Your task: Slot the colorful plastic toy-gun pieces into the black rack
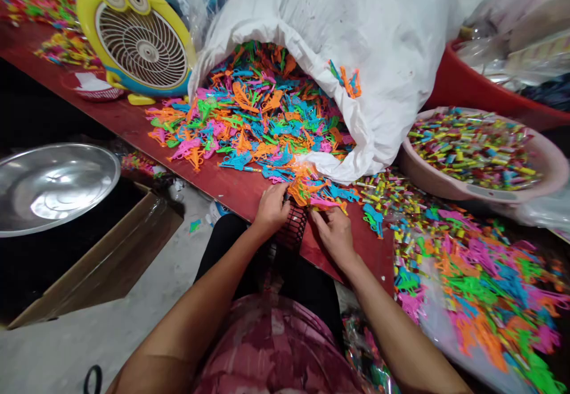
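Note:
A large white sack (356,43) lies open on the red table (236,189), with colourful plastic toy pieces (267,120) spilling from its mouth. At the table's front edge, my left hand (271,208) is closed at the left side of a small dark basket (291,227), its fingertips by the orange pieces; what it grips is too small to make out. My right hand (333,233) is at the basket's right, fingers bent against an orange and pink piece at the pile's edge. Whether it holds that piece is unclear.
A yellow fan (146,49) and a small red basket (100,92) stand on the left. A metal bowl (57,186) rests over a cardboard box (102,257). At right are a pink basin (481,189) of small wrapped pieces, a red tub (467,88) and more toy pieces (490,287).

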The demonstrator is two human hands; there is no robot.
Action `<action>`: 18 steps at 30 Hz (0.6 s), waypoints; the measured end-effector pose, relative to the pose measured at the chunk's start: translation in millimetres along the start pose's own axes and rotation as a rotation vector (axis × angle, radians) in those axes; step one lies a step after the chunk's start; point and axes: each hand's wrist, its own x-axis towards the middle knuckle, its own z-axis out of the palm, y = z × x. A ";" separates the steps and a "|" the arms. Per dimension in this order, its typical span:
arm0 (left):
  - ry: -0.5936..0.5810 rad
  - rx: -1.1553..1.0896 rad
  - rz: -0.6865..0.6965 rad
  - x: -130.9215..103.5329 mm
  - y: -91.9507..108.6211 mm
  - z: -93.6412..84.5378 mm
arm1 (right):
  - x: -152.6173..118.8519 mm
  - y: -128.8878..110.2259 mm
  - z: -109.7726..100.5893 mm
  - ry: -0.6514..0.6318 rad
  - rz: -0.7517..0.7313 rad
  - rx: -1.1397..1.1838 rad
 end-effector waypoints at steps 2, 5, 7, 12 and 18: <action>-0.017 0.024 -0.012 0.1 1.1 -0.8 | 0.8 1.0 0.3 -0.003 -0.045 -0.017; -0.030 0.050 -0.013 0.7 1.4 -1.4 | 0.0 3.8 1.8 -0.004 -0.077 -0.029; -0.041 0.056 -0.006 1.3 1.1 -1.4 | -1.3 5.3 2.8 0.006 -0.086 -0.039; -0.048 0.073 -0.011 2.0 0.7 -0.8 | -3.4 4.9 1.8 0.005 -0.148 -0.059; -0.031 0.047 -0.011 0.4 0.2 1.2 | 1.0 10.0 -2.2 -0.018 -0.181 0.000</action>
